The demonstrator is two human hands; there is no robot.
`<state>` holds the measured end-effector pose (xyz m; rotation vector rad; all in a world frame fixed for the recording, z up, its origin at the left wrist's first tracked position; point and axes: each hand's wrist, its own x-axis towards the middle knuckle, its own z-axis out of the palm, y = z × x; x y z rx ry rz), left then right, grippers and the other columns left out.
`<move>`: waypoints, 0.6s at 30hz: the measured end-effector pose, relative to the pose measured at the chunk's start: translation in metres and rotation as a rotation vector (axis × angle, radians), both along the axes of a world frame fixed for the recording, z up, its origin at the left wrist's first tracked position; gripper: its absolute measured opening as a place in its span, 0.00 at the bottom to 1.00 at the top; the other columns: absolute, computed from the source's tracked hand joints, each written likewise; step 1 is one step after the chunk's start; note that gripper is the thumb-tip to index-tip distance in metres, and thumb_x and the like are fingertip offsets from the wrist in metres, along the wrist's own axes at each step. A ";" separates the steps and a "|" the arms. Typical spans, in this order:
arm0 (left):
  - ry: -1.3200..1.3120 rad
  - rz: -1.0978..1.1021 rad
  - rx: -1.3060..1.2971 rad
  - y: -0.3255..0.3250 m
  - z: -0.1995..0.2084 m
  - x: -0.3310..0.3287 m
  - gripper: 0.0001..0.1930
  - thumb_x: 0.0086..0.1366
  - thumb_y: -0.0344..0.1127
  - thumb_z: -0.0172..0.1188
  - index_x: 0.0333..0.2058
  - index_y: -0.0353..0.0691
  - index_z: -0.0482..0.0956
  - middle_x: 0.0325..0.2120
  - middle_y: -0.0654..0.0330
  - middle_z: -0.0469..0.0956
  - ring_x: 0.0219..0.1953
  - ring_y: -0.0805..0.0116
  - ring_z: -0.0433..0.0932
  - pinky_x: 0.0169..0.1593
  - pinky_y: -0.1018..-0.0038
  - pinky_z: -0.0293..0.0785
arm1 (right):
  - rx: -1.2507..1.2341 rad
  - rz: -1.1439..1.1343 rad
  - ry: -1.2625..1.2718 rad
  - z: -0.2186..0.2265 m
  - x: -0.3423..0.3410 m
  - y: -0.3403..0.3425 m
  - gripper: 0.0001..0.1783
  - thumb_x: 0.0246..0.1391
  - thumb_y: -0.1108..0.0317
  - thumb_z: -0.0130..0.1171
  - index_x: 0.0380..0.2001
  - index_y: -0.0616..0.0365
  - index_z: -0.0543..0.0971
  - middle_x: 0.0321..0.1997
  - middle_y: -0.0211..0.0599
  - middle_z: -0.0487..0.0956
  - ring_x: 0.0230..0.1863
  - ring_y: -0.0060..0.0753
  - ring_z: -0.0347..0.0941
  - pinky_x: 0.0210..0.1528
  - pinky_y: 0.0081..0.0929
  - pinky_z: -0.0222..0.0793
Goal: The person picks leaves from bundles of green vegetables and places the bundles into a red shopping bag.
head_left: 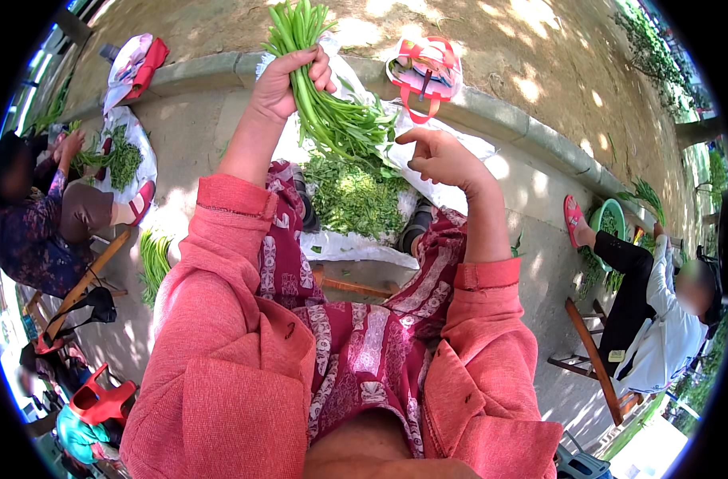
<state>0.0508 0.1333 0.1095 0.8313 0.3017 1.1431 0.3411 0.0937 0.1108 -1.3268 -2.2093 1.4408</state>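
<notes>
My left hand [290,84] is closed around a thick bunch of leafy green stalks [324,116], raised in front of me. The cut-looking stalk ends point up and away, and the leafy ends droop to the right. My right hand [439,158] hovers just right of the drooping leaves, its index finger stretched toward them and the other fingers partly curled. Nothing shows in it, and a small gap seems to separate it from the leaves. Below both hands, a heap of loose green leaves [356,199] lies on a white plastic sheet [352,249] between my feet.
A red-and-white tote bag [424,72] stands by the stone curb [531,132]. On the left, a seated person [41,207] handles greens over another sheet. At right, another seated person [659,295] is beside a green basket [609,219]. More stalks [154,263] lie left of me.
</notes>
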 end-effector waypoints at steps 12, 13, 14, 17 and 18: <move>-0.113 -0.255 0.215 -0.009 0.010 0.005 0.10 0.56 0.37 0.56 0.26 0.39 0.66 0.15 0.65 0.65 0.19 0.71 0.68 0.32 0.71 0.72 | 0.524 -0.605 0.052 0.003 0.012 0.013 0.07 0.49 0.73 0.51 0.29 0.62 0.78 0.17 0.27 0.69 0.19 0.16 0.62 0.23 0.19 0.61; -0.127 -0.257 0.215 -0.010 0.010 0.005 0.10 0.55 0.37 0.57 0.26 0.39 0.66 0.15 0.65 0.65 0.18 0.71 0.68 0.32 0.71 0.72 | 0.526 -0.609 0.080 0.002 0.012 0.013 0.08 0.48 0.74 0.50 0.30 0.61 0.77 0.17 0.27 0.69 0.20 0.16 0.62 0.24 0.19 0.61; -0.139 -0.262 0.214 -0.011 0.011 0.005 0.10 0.55 0.36 0.57 0.26 0.39 0.66 0.15 0.65 0.64 0.18 0.71 0.68 0.32 0.71 0.72 | 0.527 -0.612 0.109 0.002 0.011 0.012 0.09 0.48 0.75 0.48 0.31 0.61 0.77 0.17 0.28 0.69 0.21 0.16 0.63 0.24 0.19 0.61; -0.166 -0.274 0.216 -0.011 0.012 0.006 0.10 0.54 0.36 0.58 0.25 0.40 0.67 0.14 0.66 0.65 0.17 0.71 0.68 0.31 0.72 0.72 | 0.615 -0.527 0.094 -0.005 0.021 0.018 0.09 0.48 0.76 0.48 0.33 0.60 0.76 0.23 0.37 0.74 0.25 0.28 0.68 0.31 0.24 0.65; -0.170 -0.284 0.217 -0.011 0.013 0.007 0.10 0.54 0.37 0.58 0.25 0.40 0.67 0.14 0.66 0.65 0.17 0.71 0.68 0.31 0.72 0.72 | 0.658 -0.482 0.073 -0.005 0.023 0.020 0.09 0.48 0.76 0.48 0.33 0.60 0.75 0.26 0.42 0.76 0.26 0.33 0.71 0.34 0.27 0.67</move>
